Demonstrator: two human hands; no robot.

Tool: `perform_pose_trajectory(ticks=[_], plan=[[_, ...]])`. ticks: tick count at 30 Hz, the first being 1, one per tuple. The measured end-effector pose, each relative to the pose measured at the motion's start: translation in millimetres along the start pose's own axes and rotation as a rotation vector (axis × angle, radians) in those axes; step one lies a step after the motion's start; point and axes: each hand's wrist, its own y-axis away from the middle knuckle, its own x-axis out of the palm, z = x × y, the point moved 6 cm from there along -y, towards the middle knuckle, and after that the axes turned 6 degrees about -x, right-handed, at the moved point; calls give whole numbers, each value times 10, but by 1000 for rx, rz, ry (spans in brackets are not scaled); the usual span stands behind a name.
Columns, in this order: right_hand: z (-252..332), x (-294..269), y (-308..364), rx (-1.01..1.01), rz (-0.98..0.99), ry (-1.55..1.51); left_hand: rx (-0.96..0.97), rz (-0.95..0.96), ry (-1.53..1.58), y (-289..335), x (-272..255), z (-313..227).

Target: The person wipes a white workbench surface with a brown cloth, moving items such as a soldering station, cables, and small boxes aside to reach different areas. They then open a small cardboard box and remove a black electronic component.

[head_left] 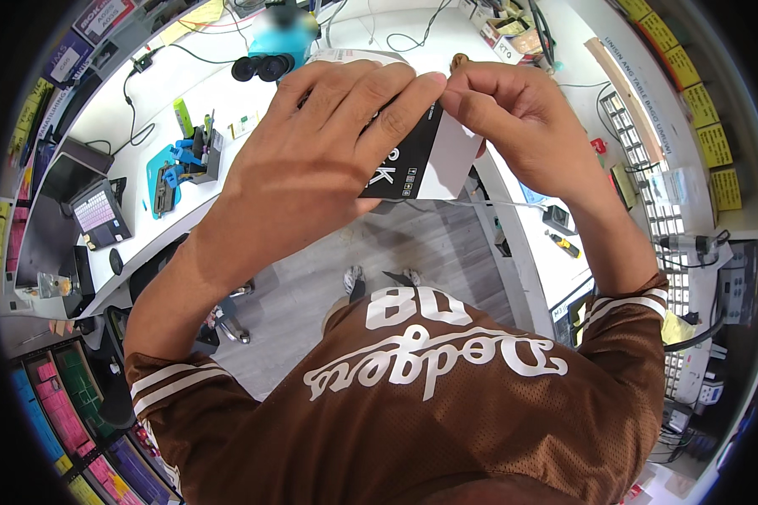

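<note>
A black-and-white cardboard box [417,172] is held up in front of me, above the gap between the desks. My left hand [320,126] spreads over its near face and grips it, covering much of the black side. At the box's upper right edge, my right hand [526,122] has thumb and index finger pinched together, close to the left index fingertip. Other right fingers reach behind the white side. Whatever lies between the pinched fingertips is too small to make out.
A teal device with black eyepieces [263,67] stands behind the box. On the left desk are a tool holder [200,156], a desk phone [99,212] and a dark monitor [55,215]. A yellow-and-black tool [564,245] lies on the right desk. Cables cross the white worktop.
</note>
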Motion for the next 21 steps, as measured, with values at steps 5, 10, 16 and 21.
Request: perform_pose_trajectory(ticks=[5, 10, 16, 21], plan=[[25, -15, 15, 39, -24, 42, 38, 18, -37, -39, -22, 4], [-20, -4, -9, 24, -98, 15, 71, 3, -51, -63, -8, 27], [-136, 45, -62, -11, -181, -97, 74, -3, -70, -64, 70, 94], [-109, 78, -37, -101, -179, -201, 39, -23, 11, -80, 6, 140]])
